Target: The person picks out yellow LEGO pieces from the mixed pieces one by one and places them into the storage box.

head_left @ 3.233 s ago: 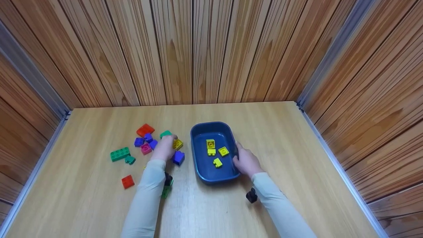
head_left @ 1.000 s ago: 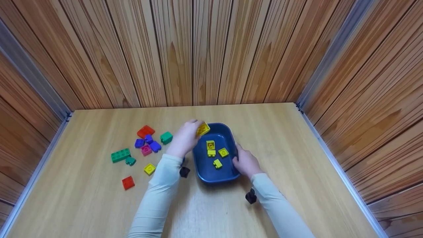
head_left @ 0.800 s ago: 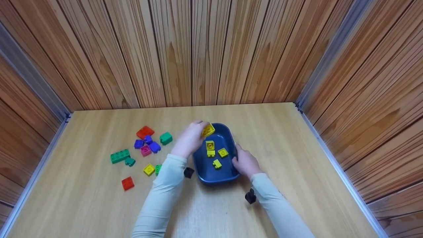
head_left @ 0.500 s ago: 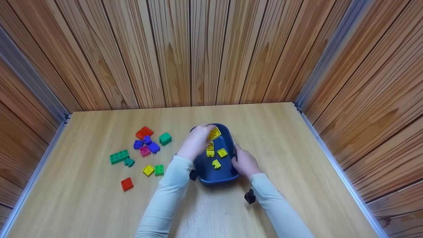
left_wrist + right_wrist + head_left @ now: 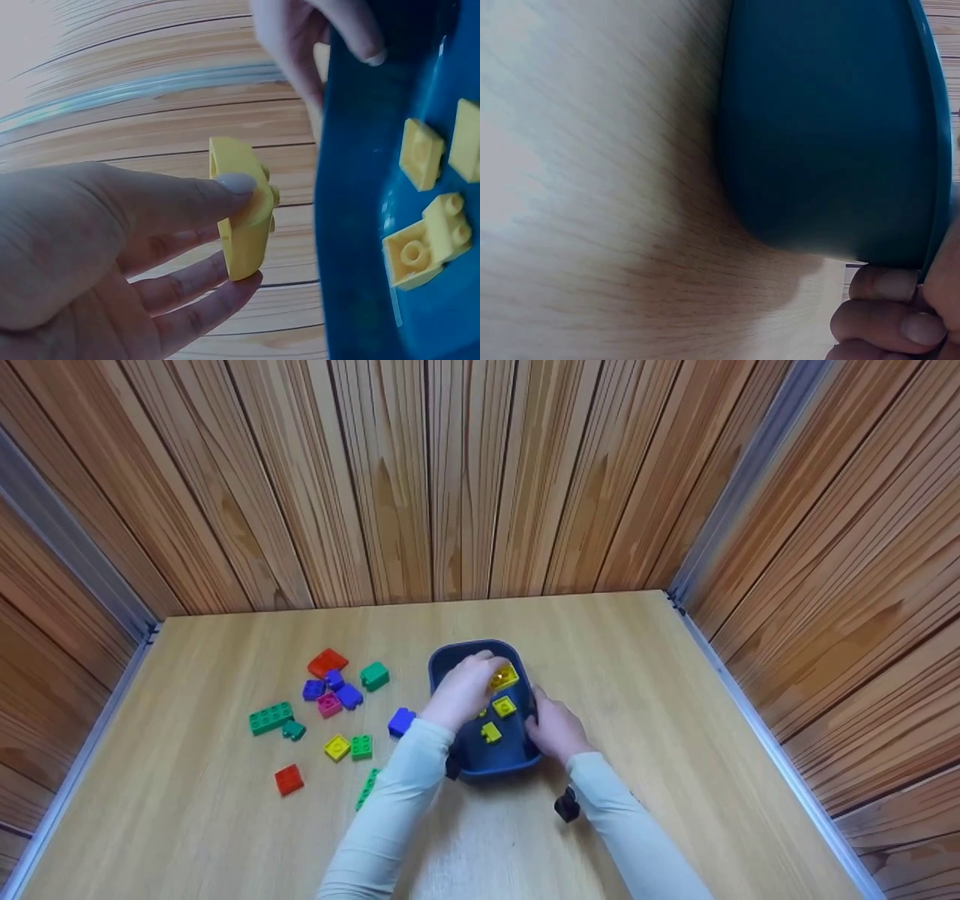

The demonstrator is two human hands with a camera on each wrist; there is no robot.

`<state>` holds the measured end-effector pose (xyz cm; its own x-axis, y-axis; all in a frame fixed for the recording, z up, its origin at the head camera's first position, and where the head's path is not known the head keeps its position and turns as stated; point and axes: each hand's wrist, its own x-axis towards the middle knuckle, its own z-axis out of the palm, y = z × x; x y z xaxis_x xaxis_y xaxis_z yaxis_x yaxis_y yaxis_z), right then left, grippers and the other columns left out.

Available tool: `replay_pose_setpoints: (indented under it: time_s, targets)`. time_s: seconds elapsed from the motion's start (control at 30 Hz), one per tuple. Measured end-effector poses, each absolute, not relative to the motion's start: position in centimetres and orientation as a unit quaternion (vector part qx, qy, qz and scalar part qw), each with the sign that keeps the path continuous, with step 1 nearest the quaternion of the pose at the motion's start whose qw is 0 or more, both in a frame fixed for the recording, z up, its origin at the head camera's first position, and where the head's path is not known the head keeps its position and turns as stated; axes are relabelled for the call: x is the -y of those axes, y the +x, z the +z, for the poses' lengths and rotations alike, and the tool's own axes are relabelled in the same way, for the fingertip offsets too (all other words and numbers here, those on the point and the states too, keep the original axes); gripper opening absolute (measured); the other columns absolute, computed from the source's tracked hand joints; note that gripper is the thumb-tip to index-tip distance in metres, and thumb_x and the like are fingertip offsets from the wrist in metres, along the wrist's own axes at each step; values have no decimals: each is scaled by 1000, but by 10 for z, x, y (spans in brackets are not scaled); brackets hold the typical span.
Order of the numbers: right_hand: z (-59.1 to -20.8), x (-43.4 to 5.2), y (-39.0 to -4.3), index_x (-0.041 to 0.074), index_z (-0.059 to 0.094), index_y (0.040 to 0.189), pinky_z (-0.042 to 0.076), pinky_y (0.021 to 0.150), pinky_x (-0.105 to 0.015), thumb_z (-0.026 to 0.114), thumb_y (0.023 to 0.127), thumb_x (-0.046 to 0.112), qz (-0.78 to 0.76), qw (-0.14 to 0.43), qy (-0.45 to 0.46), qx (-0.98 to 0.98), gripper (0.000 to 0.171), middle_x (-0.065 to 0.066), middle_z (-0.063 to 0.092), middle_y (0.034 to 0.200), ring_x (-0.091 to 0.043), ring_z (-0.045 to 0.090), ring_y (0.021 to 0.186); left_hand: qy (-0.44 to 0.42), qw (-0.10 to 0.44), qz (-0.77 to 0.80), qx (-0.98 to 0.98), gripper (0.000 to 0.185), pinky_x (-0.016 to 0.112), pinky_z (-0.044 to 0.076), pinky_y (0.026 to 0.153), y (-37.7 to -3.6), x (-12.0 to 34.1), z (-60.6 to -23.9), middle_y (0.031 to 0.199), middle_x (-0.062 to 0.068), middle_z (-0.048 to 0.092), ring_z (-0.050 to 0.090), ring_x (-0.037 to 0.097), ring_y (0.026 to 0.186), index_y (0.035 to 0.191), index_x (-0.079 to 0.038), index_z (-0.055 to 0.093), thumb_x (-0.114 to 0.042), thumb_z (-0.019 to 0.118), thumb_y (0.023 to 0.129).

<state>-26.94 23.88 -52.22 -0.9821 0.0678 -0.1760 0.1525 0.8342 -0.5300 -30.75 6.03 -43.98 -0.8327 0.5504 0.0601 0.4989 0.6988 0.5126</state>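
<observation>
A yellow toy building brick [image 5: 505,677] is pinched between the thumb and fingers of my left hand [image 5: 466,690], over the far part of a blue plastic bin [image 5: 476,761]. In the left wrist view, the thumb presses one face of the held brick [image 5: 240,210], and its studs point away from the palm. Several smaller yellow bricks [image 5: 421,154] lie on the bin's floor, partly hidden by the left hand in the head view. My right hand [image 5: 559,725] grips the bin's right rim, its fingers [image 5: 889,326] curled against the outside wall.
Loose bricks lie left of the bin: a red one [image 5: 328,663], blue ones [image 5: 349,695], a pink one [image 5: 328,705], green ones [image 5: 271,718] and a yellow one [image 5: 337,747]. A blue brick [image 5: 402,722] sits near the bin's left wall. Wooden panels [image 5: 390,510] enclose the table.
My left hand picked up the yellow brick from the table left of the bin and carried it right, over the bin's rim and lower. The right hand stays on the rim.
</observation>
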Motion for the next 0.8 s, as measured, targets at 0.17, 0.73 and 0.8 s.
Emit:
replay_pose_setpoints:
  time_s: [0.17,0.73,0.8]
  targets:
    - [-523,-239,-269,7,27,150,52,72,-36,53,96,19,-278,66,51,-957,62,-17,60,119,-21,59,80,272,70,266,-922,45,40,39,103,-314,-68,-452,137,13,51,50,27,123,132,-11,57,-2,66,88]
    - [-525,-241,-268,5,31,148,49,63,-36,55,93,16,-264,37,28,-963,62,-13,63,90,-20,57,67,250,74,237,-936,46,39,40,103,-344,-82,-472,132,13,54,52,26,119,132,-8,56,-4,68,88]
    - [-524,-241,-268,5,32,148,49,62,-36,55,93,16,-264,36,28,-964,61,-12,62,89,-20,57,66,248,77,237,-936,46,39,40,102,-344,-84,-476,131,13,55,53,26,118,132,-8,56,-5,68,88]
